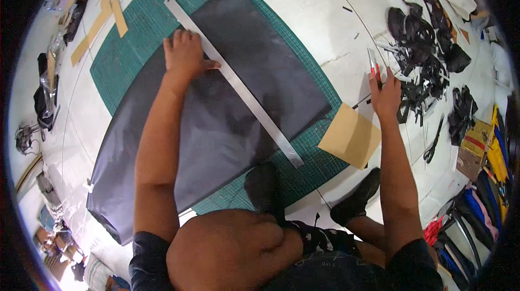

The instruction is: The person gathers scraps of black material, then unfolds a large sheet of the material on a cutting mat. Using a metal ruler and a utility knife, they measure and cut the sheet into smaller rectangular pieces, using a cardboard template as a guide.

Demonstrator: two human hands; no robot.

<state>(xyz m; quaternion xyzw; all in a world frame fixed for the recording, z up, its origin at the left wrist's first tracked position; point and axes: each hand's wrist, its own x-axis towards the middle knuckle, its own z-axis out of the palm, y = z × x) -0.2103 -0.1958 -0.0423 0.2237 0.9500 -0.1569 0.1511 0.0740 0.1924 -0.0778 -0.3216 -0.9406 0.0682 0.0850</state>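
A long metal ruler (pixel 238 86) lies diagonally across a dark grey sheet of material (pixel 216 128), which is spread over a green cutting mat (pixel 141 25). My left hand (pixel 187 55) presses flat at the ruler's upper part, fingers spread on the sheet beside it and thumb stretched onto the metal. Off to the right, my right hand (pixel 386 96) is closed around a red and silver tool (pixel 375 65) that looks like a cutter knife, just above the floor. Its lower part is hidden by my fingers. A tan square piece of card (pixel 351 136) lies near my right forearm, partly over the mat.
Black scraps and strips (pixel 422 74) are heaped on the tiled floor at right, with black scissors (pixel 433 142) below. Tan card templates (pixel 103 17) lie upper left. My foot (pixel 264 185) is on the mat's near edge. Coloured fabrics (pixel 482 204) are piled lower right.
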